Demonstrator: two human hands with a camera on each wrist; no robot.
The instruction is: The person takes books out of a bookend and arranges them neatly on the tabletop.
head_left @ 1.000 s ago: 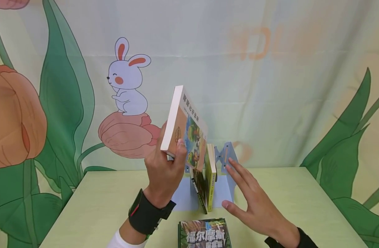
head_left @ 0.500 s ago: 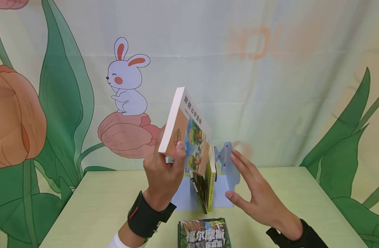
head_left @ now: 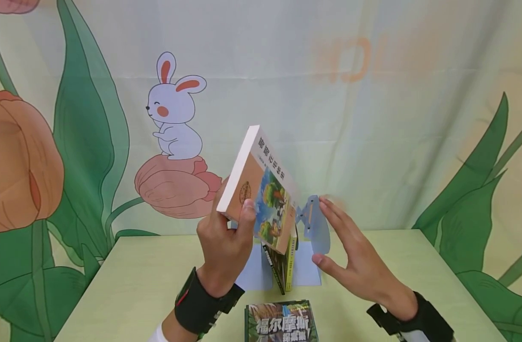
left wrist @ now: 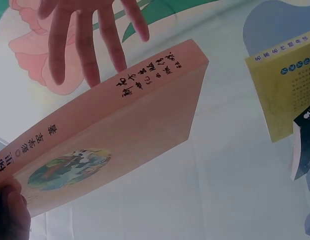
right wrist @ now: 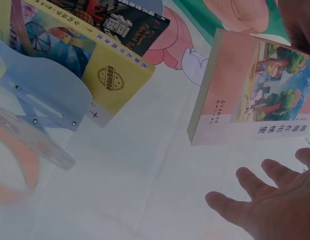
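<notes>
A thick book [head_left: 271, 190] with an orange-and-white cover and a picture of trees is tilted up above the table. My left hand [head_left: 226, 242] holds it near its lower left corner, thumb on the cover. Its pinkish spine [left wrist: 105, 97] shows in the left wrist view. To the right, my right hand [head_left: 359, 259] has its fingers spread, fingertips right at the edge of the blue bookend's side panel [head_left: 316, 225]. Between the bookend's sides stand a yellow book [head_left: 291, 261] and a thin dark book [head_left: 272, 266], leaning slightly apart and partly hidden by the held book.
Nearer to me, a book with a jungle-like cover [head_left: 282, 323] lies flat on the pale yellow table [head_left: 149, 280], cut off by the frame edge. Behind the table hangs a cloth [head_left: 393, 142] printed with flowers and a rabbit.
The held book's far end has come down and to the right, its cover turning more toward me. My right hand has shifted slightly right and up along the bookend's panel.
</notes>
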